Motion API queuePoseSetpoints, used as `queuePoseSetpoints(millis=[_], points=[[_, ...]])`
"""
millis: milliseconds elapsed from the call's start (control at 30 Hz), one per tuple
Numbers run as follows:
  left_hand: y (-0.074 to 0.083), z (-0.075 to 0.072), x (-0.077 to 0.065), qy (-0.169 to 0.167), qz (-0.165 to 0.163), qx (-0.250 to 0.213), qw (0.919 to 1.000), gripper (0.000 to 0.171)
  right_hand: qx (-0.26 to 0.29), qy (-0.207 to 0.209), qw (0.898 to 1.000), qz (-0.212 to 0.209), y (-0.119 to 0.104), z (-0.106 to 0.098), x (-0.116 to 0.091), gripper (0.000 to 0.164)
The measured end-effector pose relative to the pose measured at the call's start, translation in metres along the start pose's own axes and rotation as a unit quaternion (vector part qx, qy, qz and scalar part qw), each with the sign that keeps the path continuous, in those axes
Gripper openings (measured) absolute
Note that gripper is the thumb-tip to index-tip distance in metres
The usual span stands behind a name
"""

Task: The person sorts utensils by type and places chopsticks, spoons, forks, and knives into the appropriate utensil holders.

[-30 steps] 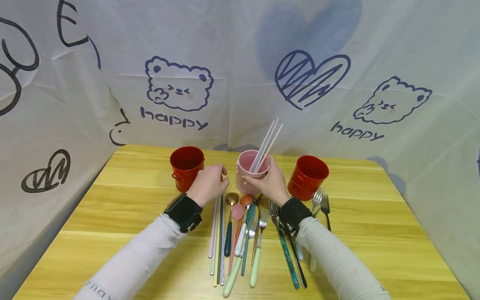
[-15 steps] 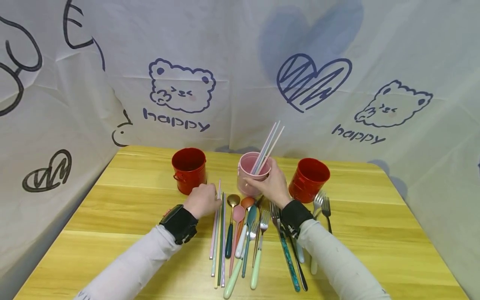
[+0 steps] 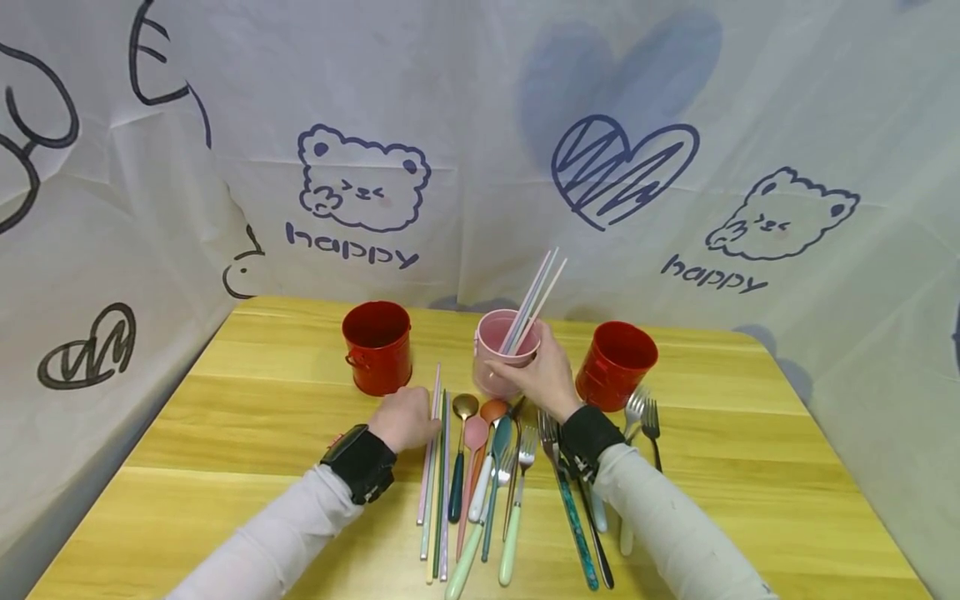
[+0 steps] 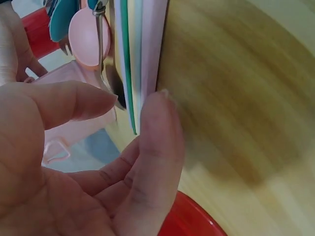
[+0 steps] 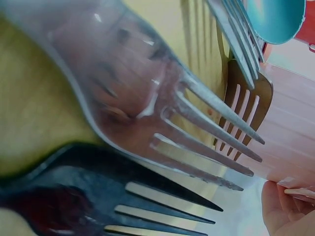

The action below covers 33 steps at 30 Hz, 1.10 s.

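Spoons [image 3: 476, 432] and forks [image 5: 216, 142] crowd the wooden table [image 3: 750, 467] right of the loose chopsticks [image 4: 152, 44]. Left hand [image 3: 405, 417], at the chopsticks: thumb and forefinger parted, nothing pinched — a gap only the left wrist view discloses. Right hand [image 3: 546, 375] grips the pink bucket [image 3: 489, 383]. White cloth [image 3: 495, 167], marked with drawings, hangs behind.

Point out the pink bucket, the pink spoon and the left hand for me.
Pink bucket [image 3: 488, 382]: head view, on its outer front wall.
Pink spoon [image 4: 83, 38]: left wrist view, on its bowl.
Left hand [image 3: 406, 418]: head view, on its back.
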<state>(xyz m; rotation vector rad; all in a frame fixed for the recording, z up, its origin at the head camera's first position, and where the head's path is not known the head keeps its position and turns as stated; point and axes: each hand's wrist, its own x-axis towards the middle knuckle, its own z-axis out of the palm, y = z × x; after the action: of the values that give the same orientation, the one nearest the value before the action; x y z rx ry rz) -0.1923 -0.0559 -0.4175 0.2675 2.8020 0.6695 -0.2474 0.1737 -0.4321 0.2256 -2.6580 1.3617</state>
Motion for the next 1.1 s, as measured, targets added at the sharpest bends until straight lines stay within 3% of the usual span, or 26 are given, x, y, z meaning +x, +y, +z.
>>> queuePoseSetpoints(millis=[233, 467, 1100], points=[[0.0, 0.008, 0.005, 0.01, 0.019, 0.011, 0.9997, 0.04, 0.0, 0.002, 1.0, -0.004, 0.002, -0.001, 0.001, 0.084], [0.004, 0.01, 0.008, -0.012, -0.004, 0.003, 0.9999, 0.041, -0.009, 0.005, 1.0, -0.008, 0.001, -0.002, 0.001, 0.084], [0.012, 0.011, 0.012, -0.017, -0.056, 0.055, 0.9968, 0.033, 0.0, 0.0, 1.0, -0.004, 0.004, 0.0, 0.001, 0.085]])
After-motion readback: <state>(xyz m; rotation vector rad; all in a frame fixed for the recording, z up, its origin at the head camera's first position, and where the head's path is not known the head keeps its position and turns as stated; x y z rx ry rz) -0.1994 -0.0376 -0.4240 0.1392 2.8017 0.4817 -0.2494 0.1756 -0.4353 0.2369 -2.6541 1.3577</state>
